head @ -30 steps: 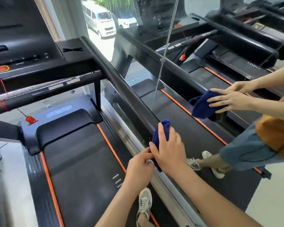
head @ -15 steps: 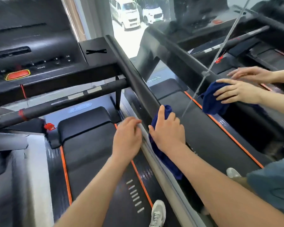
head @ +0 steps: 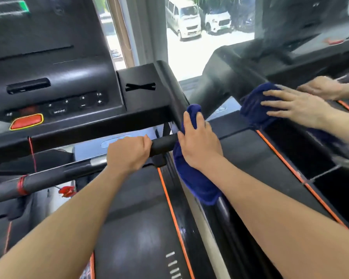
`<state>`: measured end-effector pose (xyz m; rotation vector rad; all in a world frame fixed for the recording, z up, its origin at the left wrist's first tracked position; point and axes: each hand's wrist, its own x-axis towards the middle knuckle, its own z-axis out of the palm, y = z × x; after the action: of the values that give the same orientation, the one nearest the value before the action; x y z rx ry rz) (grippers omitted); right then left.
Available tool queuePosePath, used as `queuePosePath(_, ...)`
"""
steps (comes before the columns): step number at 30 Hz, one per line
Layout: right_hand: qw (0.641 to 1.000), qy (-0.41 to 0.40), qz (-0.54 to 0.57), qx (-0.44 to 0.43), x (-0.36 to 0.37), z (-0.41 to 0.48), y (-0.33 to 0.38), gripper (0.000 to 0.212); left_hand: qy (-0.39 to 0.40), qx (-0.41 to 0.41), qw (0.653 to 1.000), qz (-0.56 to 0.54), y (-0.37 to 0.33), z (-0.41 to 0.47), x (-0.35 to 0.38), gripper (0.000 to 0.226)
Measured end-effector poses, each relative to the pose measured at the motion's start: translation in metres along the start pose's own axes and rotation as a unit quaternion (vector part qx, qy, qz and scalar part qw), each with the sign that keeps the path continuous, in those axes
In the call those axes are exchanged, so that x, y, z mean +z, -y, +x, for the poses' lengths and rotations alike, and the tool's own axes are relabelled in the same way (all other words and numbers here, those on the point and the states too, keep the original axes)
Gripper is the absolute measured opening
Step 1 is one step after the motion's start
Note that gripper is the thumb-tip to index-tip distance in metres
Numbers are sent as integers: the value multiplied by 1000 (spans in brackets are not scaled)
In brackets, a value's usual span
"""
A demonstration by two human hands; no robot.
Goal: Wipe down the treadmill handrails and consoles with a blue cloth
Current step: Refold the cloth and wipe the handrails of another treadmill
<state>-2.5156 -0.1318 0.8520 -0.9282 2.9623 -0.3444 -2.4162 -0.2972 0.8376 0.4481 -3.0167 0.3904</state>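
Note:
A dark blue cloth [head: 191, 178] is draped over the treadmill's right handrail [head: 172, 91], just below the black console [head: 69, 85]. My right hand [head: 199, 143] holds the cloth against the rail, fingers wrapped over its top; the cloth's tail hangs down the rail under my forearm. My left hand [head: 129, 152] grips the padded front crossbar [head: 163, 142], close to where it joins the handrail. The rail under the cloth is hidden.
A mirror wall on the right shows the reflected hands and cloth [head: 254, 105]. The console carries a red stop button [head: 26, 121] with a red safety cord [head: 31, 150]. The black belt [head: 137, 228] with an orange edge stripe lies below. A window with parked vans is ahead.
My right hand slid the cloth up the handrail toward the console. My left hand left the rail's side and took hold of the front crossbar. The view moved closer to the console.

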Motion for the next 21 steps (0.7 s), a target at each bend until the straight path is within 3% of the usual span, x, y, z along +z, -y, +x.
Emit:
queuePosePath(3,998,11,-43,-37,6,47,9,57,9,-8,1000,-24,-1,2,-2,21)
queuePosePath(8,989,25,-100,-102,8,106,27,61,-75,32,996,-45,3,1,7,9)
queuePosePath(12,989,21,-103,-108,4,96,29,71,-106,39,992,-48,5,0,11,8)
queuePosePath(15,1000,23,0,-8,3,55,11,69,-118,8,988,-94,6,1,9,17)
queuePosePath(18,955,112,182,207,-21,22,-6,38,-83,-45,976,-197,7,6,12,23)
queuePosePath(19,946,137,175,234,-30,15,-8,33,-58,-51,972,-224,8,8,11,32)
queuePosePath(21,963,134,48,229,-48,11,-1,29,3,-53,956,-290,10,11,9,34)
